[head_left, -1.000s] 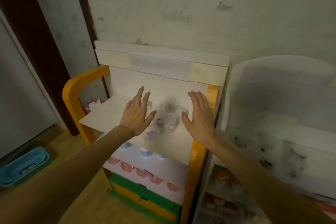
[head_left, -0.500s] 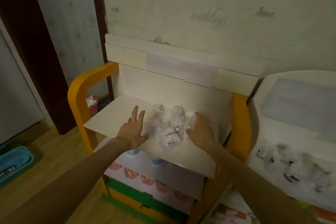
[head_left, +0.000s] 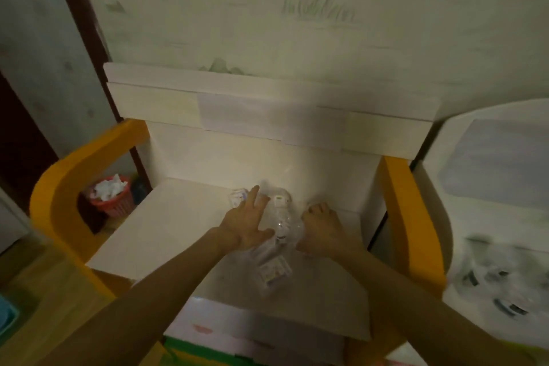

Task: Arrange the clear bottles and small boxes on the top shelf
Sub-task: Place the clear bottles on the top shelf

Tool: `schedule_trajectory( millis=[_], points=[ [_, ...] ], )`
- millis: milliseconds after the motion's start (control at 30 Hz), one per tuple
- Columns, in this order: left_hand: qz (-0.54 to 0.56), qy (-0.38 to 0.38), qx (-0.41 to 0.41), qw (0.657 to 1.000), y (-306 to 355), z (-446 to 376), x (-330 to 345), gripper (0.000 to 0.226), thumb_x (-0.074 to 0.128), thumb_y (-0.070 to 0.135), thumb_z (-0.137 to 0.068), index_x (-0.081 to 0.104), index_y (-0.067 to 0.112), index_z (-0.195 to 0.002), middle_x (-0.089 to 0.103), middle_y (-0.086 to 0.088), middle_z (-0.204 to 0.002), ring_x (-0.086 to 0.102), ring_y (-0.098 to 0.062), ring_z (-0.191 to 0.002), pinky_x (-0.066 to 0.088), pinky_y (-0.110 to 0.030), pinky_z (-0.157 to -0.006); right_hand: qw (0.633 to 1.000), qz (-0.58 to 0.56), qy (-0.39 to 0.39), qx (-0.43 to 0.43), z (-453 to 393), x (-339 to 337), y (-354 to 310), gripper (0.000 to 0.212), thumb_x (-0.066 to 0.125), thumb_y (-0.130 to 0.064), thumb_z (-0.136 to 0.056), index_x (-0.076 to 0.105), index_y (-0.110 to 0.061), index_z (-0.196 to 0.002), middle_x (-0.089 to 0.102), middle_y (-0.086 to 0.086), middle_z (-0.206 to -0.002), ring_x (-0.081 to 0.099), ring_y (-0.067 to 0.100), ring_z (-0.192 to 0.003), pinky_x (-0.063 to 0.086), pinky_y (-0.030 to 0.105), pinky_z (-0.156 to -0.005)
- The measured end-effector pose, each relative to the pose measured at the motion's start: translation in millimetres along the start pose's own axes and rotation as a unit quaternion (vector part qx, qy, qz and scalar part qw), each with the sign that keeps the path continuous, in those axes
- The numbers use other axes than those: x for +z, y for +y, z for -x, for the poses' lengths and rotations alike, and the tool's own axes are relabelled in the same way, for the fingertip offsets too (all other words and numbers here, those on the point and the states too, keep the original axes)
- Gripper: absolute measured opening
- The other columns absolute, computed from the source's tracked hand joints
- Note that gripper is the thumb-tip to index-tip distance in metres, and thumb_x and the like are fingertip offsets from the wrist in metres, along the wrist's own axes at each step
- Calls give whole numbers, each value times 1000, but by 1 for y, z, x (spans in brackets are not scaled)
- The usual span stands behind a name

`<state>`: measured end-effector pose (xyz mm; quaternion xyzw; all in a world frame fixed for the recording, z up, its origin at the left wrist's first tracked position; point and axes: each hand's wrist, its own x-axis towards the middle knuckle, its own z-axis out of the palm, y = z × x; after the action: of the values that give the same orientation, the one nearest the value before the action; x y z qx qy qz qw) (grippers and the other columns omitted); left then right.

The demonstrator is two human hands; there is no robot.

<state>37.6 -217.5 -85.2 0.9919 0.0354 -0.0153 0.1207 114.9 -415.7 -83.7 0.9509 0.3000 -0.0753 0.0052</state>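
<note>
Nearest the camera, a small box (head_left: 274, 270) with a printed label lies on the white top shelf (head_left: 166, 232), on the wrist side of both hands and well behind the fingertips, roughly between the two forearms. Just ahead of it, the left hand (head_left: 243, 226) rests on the shelf with its fingers (head_left: 252, 196) stretched out straight and spread, the thumb angled toward the middle, holding nothing. The right hand (head_left: 322, 224) sits opposite, its fingers (head_left: 315, 208) bent down at the knuckles beside the pile; whether they clasp anything cannot be told through the blur. The clear bottles (head_left: 282, 217) are clustered in the gap between the two hands, touching or just beside the left thumb and the inner edge of the right hand. Past the left fingertips, another small box (head_left: 237, 196) stands near the shelf's back panel, just to the outer side of the raised index finger, and a white-capped bottle (head_left: 279, 200) sits just beyond the fingertips of both hands. To the far left, beyond the orange frame (head_left: 59, 187), a red basket (head_left: 111, 197) of crumpled paper stands on the floor.
</note>
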Motion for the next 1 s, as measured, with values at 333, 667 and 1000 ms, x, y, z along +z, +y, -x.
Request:
schedule_trajectory(
  millis=[333,667,1000],
  points=[
    [-68,1,142,988,-6,-49,19,88,66,68,-75,38,24,-147,19,0,-162,35,-26,-139,36,-42,-110,999,41,-1,-31,-4,12,3,65,71,-47,-75,49,-18,-129,49,9,-129,40,31,-121,32,42,-99],
    [23,50,123,991,-13,-38,-7,80,78,65,-60,52,26,-125,60,5,-123,55,-17,-115,37,-29,-98,998,-55,27,-22,21,5,3,82,73,-54,-74,41,-22,-143,47,5,-135,37,28,-126,31,39,-102],
    [187,100,100,972,-16,10,-51,82,80,54,-70,42,32,-138,56,10,-131,57,-14,-114,45,-27,-92,972,-179,143,54,77,-40,-24,88,80,-48,-72,38,-22,-144,50,1,-137,43,23,-127,40,34,-103]
  ],
)
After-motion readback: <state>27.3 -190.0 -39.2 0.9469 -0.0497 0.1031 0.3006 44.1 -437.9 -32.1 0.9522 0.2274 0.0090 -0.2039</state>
